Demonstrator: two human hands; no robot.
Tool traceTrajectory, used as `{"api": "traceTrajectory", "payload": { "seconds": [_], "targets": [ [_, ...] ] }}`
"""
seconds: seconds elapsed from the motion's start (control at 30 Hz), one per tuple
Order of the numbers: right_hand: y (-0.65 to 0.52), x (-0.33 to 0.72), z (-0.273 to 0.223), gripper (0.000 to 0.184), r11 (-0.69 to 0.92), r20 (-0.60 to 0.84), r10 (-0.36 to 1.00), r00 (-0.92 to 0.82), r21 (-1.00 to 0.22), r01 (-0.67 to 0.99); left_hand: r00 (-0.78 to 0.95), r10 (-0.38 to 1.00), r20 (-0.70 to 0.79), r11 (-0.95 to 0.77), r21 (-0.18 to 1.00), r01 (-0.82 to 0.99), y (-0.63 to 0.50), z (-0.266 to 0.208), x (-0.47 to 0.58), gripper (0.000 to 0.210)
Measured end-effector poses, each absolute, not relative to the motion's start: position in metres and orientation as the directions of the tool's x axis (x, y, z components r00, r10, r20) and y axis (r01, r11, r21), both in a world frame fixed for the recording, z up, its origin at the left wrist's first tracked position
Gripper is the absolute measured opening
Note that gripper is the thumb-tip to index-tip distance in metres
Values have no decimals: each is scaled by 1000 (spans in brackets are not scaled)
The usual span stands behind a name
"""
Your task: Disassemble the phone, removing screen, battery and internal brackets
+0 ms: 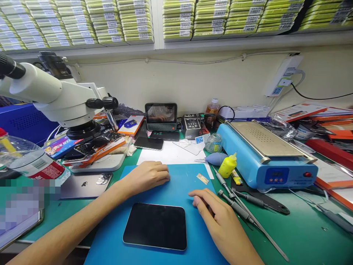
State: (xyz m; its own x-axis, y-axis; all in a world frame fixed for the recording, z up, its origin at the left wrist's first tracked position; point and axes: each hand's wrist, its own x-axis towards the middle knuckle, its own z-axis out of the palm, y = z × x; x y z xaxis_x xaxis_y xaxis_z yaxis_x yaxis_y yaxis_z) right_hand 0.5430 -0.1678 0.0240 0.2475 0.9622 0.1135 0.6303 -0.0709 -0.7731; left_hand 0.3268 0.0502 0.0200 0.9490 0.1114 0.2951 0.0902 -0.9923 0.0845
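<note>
A black-screened device [156, 226] with a thin light rim, phone-like or a small tablet, lies flat on the blue mat [110, 235]. My left hand [150, 176] rests on the mat beyond it, fingers curled in together and nothing showing in them; its palm side is hidden. To the right of the device, apart from it, is my right hand [213, 213]. Its index finger and thumb reach forward, the other fingers bend under, and no object shows in it. A small pale strip [202, 179] lies on the mat just past the right fingertips.
Screwdriver-like tools [237, 206], a yellow bottle [228, 165] and a blue heating machine [264, 158] stand right. At left are a microscope [63, 95], a plastic bottle [41, 165] and a silver phone [85, 184]. A small screen [161, 114] and a glass jar [213, 143] sit behind.
</note>
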Motion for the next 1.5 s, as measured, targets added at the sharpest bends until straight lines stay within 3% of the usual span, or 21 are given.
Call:
{"api": "traceTrajectory", "payload": {
  "seconds": [0.33, 0.5, 0.9, 1.07, 1.5],
  "targets": [
    [-168, 543, 24, 41, -87, 87, 965, 247, -783, 616, 937, 173, 303, -971, 214, 110, 55, 25, 325, 12],
    [-167, 543, 24, 40, -81, 92, 965, 246, -788, 611, 931, 186, 314, -963, 246, 109, 51, 21, 322, 11],
    [-167, 542, 26, 33, -37, 152, 958, 243, -775, 631, 943, 205, 263, -978, 95, 186, 34, 17, 327, 20],
    [-167, 541, 30, 35, -49, 149, 956, 252, -767, 640, 938, 230, 258, -971, 118, 206, 45, 23, 332, 10],
    [-156, 562, 5, 48, 6, 239, 945, 222, -693, 721, 894, 387, 225, -921, 141, 363, 29, 22, 327, 16]
  ]
}}
